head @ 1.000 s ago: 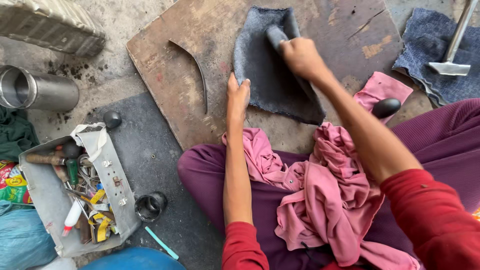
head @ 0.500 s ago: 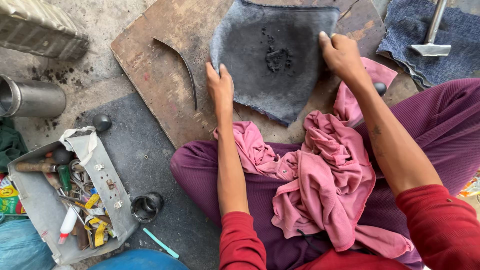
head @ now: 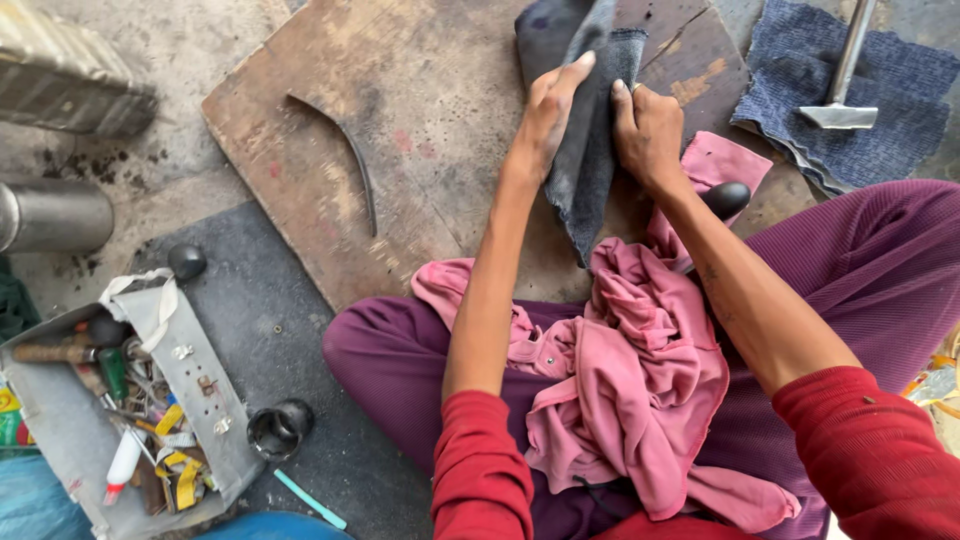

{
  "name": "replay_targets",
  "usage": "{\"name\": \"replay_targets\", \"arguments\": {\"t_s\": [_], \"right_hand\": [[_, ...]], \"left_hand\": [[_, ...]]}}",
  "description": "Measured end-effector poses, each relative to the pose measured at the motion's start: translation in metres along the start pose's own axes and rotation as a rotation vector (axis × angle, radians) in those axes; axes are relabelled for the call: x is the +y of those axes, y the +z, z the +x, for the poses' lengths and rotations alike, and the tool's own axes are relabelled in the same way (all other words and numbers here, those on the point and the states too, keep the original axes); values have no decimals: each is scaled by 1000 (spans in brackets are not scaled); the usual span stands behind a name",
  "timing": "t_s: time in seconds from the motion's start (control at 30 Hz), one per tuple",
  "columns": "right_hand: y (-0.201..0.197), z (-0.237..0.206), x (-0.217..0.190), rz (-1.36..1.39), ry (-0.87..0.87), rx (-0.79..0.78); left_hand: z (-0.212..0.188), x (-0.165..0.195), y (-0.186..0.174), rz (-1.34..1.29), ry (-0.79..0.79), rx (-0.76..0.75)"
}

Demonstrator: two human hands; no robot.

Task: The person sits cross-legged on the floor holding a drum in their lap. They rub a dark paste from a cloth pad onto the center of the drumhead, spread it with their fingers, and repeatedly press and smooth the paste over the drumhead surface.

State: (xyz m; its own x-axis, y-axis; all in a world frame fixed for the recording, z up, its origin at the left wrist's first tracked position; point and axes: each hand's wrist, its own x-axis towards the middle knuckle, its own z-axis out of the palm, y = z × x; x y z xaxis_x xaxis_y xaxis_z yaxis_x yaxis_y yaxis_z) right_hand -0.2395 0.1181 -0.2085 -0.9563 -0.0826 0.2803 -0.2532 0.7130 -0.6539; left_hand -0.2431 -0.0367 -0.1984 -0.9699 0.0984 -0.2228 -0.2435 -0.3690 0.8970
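A dark grey felt-like piece of cloth (head: 585, 150) stands folded lengthwise on the worn wooden board (head: 420, 120). My left hand (head: 548, 112) presses flat against its left side. My right hand (head: 648, 130) grips its right side, fingers curled over the fold. A pink cloth (head: 640, 390) lies bunched in my lap over purple trousers. A thin curved metal blade (head: 352, 165) rests on the board, left of my hands.
A hammer (head: 842, 85) lies on a blue-grey cloth patch (head: 900, 110) at the upper right. A grey tray of small tools (head: 130, 400) sits at the lower left, a metal cylinder (head: 50, 215) above it. A black cup (head: 278, 428) and black knob (head: 186, 262) lie on the floor.
The grey cloth lay spread flat on the board; now it is folded upright between both hands, which have come close together at its middle.
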Motion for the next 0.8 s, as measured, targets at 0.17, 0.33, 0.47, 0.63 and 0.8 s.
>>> {"name": "replay_targets", "arguments": {"t_s": [0.17,0.33,0.47,0.63,0.8], "right_hand": [[1,8,8,140,64,-6],[1,9,15,159,66,-14],[1,6,20,134,70,-5],[3,7,18,134,34,6],[-2,10,8,169,-15,9]], "left_hand": [[28,-13,20,-198,-200,-27],[28,-25,12,26,112,32],[23,-23,-5,514,7,262],[20,-25,0,689,117,423],[19,-23,3,703,200,367]]}}
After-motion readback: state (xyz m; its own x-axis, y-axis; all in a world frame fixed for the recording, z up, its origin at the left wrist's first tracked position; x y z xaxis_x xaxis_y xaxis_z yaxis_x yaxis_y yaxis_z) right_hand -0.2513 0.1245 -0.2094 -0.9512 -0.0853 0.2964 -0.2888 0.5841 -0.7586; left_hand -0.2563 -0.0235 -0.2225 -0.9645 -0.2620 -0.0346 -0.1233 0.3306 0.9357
